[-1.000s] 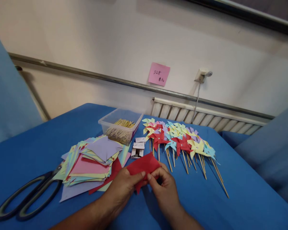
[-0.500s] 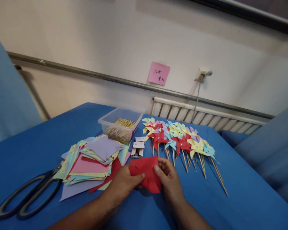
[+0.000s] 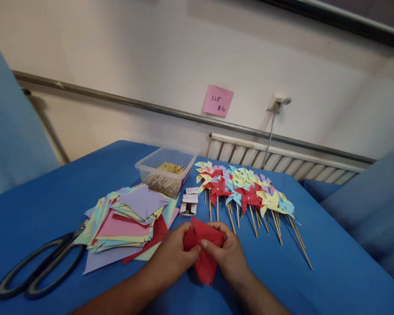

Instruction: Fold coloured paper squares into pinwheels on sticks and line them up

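Between my two hands is a sheet of red paper (image 3: pixel 207 264), with parts of it bent in toward the middle. My left hand (image 3: pixel 177 249) pinches its left side, thumb tip near the centre. From the right, my right hand (image 3: pixel 226 249) grips it, and its thumb presses on the middle of the sheet. Both thumb tips almost meet there. The fingers behind the paper are hidden. Just beyond my hands stand small white boxes (image 3: pixel 189 200), the nearer one open at its front. Left of my hands lies a stack of coloured paper sheets (image 3: pixel 124 229).
Large scissors (image 3: pixel 49 258) lie at the left, blades under the paper stack. A clear plastic box (image 3: pixel 144 165) of thin wooden sticks (image 3: pixel 170 168) stands behind. Finished paper pinwheels (image 3: pixel 249 194) on sticks lie in rows at the right of the blue-covered table (image 3: pixel 331 267).
The red sheet has turned and its corners have come in toward the centre. My right thumb has moved left onto the middle, and my hands are closer together.
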{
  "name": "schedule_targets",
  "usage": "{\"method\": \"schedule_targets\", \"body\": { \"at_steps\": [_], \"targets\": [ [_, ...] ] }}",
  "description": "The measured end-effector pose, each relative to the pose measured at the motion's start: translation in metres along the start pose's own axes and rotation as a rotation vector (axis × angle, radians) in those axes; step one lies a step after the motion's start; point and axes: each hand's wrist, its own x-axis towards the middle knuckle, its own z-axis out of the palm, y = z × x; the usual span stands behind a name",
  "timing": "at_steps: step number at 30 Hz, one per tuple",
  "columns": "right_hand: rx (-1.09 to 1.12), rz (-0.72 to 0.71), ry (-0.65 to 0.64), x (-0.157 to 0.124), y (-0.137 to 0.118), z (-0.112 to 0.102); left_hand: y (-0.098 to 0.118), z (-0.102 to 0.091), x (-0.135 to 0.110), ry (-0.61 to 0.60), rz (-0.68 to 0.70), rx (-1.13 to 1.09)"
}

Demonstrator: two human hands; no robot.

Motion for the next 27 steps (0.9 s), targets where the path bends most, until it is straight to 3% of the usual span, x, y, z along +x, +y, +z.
{"method": "schedule_targets", "body": {
  "at_steps": [2, 8, 13, 16, 22, 27],
  "targets": [
    [0.086, 0.002, 0.048, 0.001, 0.001, 0.0, -0.003, 0.0, 0.003, -0.011, -0.006, 0.004],
    [0.177, -0.052, 0.18, 0.004, 0.005, -0.004, -0.011, 0.002, 0.004, -0.083, -0.249, -0.237],
    [0.191, -0.041, 0.155, 0.002, 0.011, -0.001, -0.012, 0.008, -0.001, -0.108, -0.205, -0.429],
    [0.244, -0.023, 0.145, 0.0, 0.011, 0.002, -0.014, 0.01, 0.0, -0.047, -0.215, -0.456],
    [0.356, 0.047, 0.144, -0.003, 0.004, 0.004, -0.019, 0.013, -0.001, -0.091, -0.199, -0.512],
    [0.397, 0.039, 0.109, -0.004, 0.002, 0.007, -0.021, 0.014, -0.002, -0.012, -0.21, -0.511]
  ]
}}
